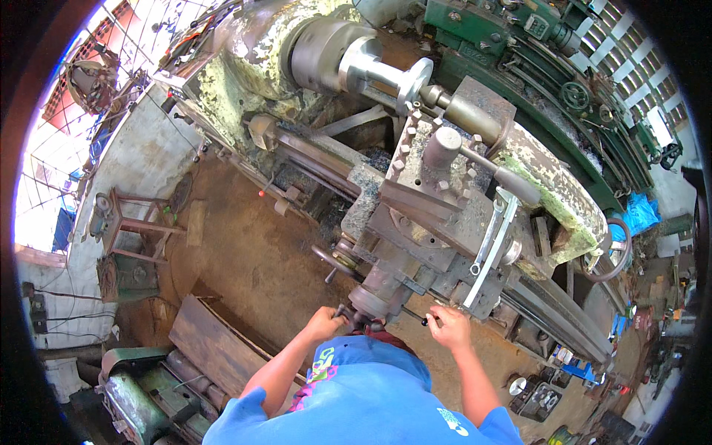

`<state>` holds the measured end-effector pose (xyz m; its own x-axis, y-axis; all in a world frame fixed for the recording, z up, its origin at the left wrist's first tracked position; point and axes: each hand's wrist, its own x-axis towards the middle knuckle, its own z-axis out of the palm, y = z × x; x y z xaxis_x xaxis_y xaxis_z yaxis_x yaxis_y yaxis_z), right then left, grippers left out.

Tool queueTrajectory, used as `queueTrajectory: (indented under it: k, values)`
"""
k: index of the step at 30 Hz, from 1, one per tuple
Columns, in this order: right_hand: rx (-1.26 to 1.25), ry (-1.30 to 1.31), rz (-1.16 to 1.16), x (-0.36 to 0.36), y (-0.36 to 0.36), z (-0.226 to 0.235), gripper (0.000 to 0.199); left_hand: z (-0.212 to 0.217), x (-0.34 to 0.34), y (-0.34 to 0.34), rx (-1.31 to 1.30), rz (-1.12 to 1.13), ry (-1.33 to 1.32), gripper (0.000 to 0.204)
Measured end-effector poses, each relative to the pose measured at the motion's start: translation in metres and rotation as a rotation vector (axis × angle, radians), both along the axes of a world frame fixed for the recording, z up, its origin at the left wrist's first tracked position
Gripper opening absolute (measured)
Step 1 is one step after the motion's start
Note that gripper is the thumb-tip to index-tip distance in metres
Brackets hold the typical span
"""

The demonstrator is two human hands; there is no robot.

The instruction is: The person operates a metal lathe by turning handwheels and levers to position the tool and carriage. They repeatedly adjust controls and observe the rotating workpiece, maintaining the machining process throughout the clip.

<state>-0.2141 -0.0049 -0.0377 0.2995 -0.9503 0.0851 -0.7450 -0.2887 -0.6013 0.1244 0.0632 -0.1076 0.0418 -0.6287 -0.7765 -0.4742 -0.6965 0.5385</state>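
Note:
I stand at a large old lathe (415,215) and look down over my blue shirt. My left hand (324,324) is closed around a crank handle at the front of the carriage (371,293). My right hand (449,326) grips a thin black lever with a ball end, just right of that handle. Above them sits the tool post (434,159) with several square-head bolts. A shiny metal workpiece with a flange (386,70) is held in the chuck (319,52) at the top.
Two wrenches (493,245) lie on the carriage to the right. A red metal stool (133,222) stands at the left on the dirt floor. A wooden board (215,345) and green machine parts (141,393) lie lower left. Another green lathe (534,52) runs behind.

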Motion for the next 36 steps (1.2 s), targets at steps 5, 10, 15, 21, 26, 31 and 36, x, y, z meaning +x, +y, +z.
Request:
queueTrajectory:
  k: [5, 10, 15, 21, 26, 31, 36]
  values:
    - [-0.001, 0.026, 0.042, 0.001, -0.002, 0.005, 0.019, -0.012, -0.032, 0.012, -0.214, -0.219, 0.170, 0.028]
    - [-0.019, 0.044, 0.068, 0.001, -0.004, 0.004, 0.020, 0.010, 0.004, 0.010, 0.117, -0.132, 0.125, 0.026]
    - [0.026, 0.086, 0.061, 0.001, -0.002, 0.004, 0.018, 0.003, -0.024, -0.009, -0.207, -0.265, 0.028, 0.025]
    - [0.025, 0.160, 0.019, 0.009, -0.004, 0.010, 0.016, 0.010, -0.003, 0.001, 0.131, -0.413, 0.550, 0.031]
    - [0.007, 0.137, -0.171, 0.038, 0.005, 0.009, 0.022, -0.025, 0.088, -0.028, 0.179, -0.190, 0.948, 0.038]
    - [0.580, -0.771, -0.581, 0.100, 0.036, -0.035, 0.067, -0.053, 0.113, -0.092, 0.069, 0.644, 0.532, 0.049]
    - [0.981, -1.402, -0.584, 0.143, 0.067, -0.094, 0.108, -0.043, 0.124, -0.148, 0.084, 0.904, 0.433, 0.049]
